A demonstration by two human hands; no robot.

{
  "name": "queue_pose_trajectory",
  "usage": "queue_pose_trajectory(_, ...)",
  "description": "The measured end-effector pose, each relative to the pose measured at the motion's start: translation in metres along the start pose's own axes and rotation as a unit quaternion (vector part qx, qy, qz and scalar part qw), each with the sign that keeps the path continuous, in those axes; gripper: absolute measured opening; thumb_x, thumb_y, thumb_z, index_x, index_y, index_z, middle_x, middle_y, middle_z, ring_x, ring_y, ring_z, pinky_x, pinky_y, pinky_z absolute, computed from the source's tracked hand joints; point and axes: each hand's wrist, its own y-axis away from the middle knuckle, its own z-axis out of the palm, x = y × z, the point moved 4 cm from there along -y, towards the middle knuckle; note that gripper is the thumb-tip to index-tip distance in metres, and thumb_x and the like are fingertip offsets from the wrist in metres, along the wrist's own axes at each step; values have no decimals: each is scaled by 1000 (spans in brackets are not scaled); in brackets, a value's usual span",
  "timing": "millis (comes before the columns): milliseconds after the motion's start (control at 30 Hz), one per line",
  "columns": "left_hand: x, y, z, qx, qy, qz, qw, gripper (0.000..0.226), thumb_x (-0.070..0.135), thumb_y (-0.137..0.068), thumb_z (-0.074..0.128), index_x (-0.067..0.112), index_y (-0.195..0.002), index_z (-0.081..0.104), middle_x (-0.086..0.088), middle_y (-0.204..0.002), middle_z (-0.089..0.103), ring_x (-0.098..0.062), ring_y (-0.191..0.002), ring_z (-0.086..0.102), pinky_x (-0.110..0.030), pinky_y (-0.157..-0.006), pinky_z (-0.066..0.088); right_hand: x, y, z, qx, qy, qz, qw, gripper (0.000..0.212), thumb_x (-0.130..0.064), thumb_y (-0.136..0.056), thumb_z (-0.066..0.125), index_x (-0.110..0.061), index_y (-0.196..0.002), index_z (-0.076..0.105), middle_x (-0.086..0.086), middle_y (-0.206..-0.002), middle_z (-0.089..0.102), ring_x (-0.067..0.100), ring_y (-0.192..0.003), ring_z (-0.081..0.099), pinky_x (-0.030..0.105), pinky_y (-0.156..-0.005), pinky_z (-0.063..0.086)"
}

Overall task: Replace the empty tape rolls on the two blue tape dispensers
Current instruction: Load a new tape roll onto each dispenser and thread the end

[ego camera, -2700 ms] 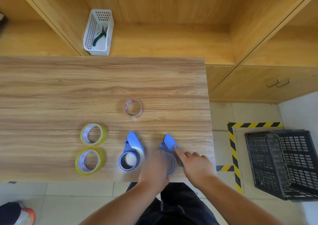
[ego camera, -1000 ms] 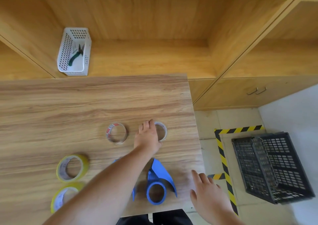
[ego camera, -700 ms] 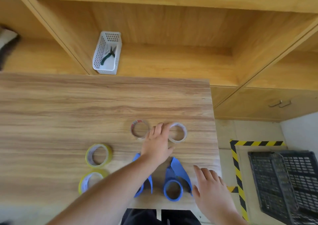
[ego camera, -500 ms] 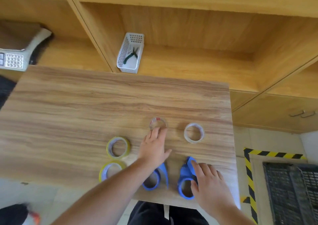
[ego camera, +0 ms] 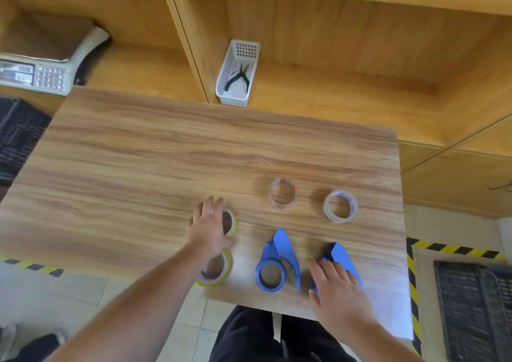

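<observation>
Nearest us, our right hand (ego camera: pixel 336 287) lay flat, fingers spread, on one blue dispenser (ego camera: pixel 342 259) at the table (ego camera: pixel 138 167) edge, gripping nothing. The other dispenser (ego camera: pixel 277 264) sat just left. Farther out, our left hand (ego camera: pixel 206 230) rested open-fingered over a yellow tape roll (ego camera: pixel 231 223); two empty rolls (ego camera: pixel 282 194) lay beyond.

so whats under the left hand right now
The left hand lies over the farther yellow tape roll; only its right rim shows. Whether the fingers grip it is hidden.

Two dispensers (ego camera: pixel 278 264) lie before two empty rolls (ego camera: pixel 283 197) on the table (ego camera: pixel 138 167).
</observation>
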Motion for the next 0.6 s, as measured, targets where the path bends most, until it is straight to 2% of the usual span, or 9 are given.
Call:
queue_pose_trajectory(100, -5, -4, 3, -27, -6, 14, 1000, 116, 49, -69, 87, 32, -159, 15, -1, -169, 7, -33, -152, 18, -50, -114, 36, -3, 1, 1, -3, 3, 6, 1000, 58, -36, -78, 65, -22, -133, 53, -2, -112, 64, 26, -107, 62, 42, -89, 56)
queue_pose_trajectory(200, -5, -9, 7, -44, 6, 21, 999, 109, 29, -72, 85, 29, -158, 18, -6, -165, 14, -36, -146, 27, -47, -110, 42, -6, 1, 3, -2, 6, 8, 1000, 59, -36, -83, 59, -23, -140, 47, -2, -120, 62, 27, -113, 58, 42, -95, 52)
queue_pose_trajectory(267, -4, -11, 8, -52, 12, 22, 998, 106, 24, -73, 83, 27, -158, 19, -8, -163, 18, -37, -142, 31, -46, -109, 44, -8, 1, 5, -3, 5, 12, 1000, 60, -37, -85, 56, -24, -142, 44, -2, -122, 61, 27, -114, 57, 41, -96, 50)
queue_pose_trajectory(467, -1, -8, 3, -31, 16, 35, 999, 102, 26, -70, 81, 25, -155, 24, -7, -155, 27, -35, -137, 36, -47, -107, 46, -11, 2, 9, -7, 3, 10, 1000, 58, -40, -91, 49, -25, -146, 37, -2, -130, 56, 26, -121, 52, 40, -103, 45)
queue_pose_trajectory(600, 15, 13, -5, -7, 45, 61, 997, 105, 40, -70, 83, 28, -155, 23, -4, -154, 29, -33, -138, 35, -48, -108, 45, -11, -2, 12, -12, -1, -6, 1000, 58, -37, -95, 45, -24, -150, 33, -4, -134, 53, 24, -124, 49, 40, -106, 42)
